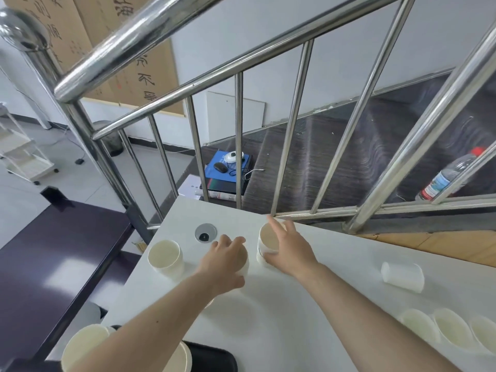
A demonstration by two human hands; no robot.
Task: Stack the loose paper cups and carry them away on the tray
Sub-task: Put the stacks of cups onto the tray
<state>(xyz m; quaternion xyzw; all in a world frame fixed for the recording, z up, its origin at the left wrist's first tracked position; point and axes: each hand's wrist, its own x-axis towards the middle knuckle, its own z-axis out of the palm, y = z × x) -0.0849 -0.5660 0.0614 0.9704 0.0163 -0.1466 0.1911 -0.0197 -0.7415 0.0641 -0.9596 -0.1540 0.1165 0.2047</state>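
Note:
Several white paper cups stand loose on the white table. My left hand is closed over the top of one cup, which it mostly hides. My right hand wraps an upright cup at the far edge, thumb on its near side, fingers behind. Another upright cup stands left of my left hand. One cup lies on its side at the right. Three cups stand in a row at the near right. A black tray sits at the near edge, with cups under my left forearm.
A steel stair railing rises just behind the table's far edge. A round cable grommet sits in the tabletop near my left hand. A dark table stands lower left. A water bottle lies on the stairs.

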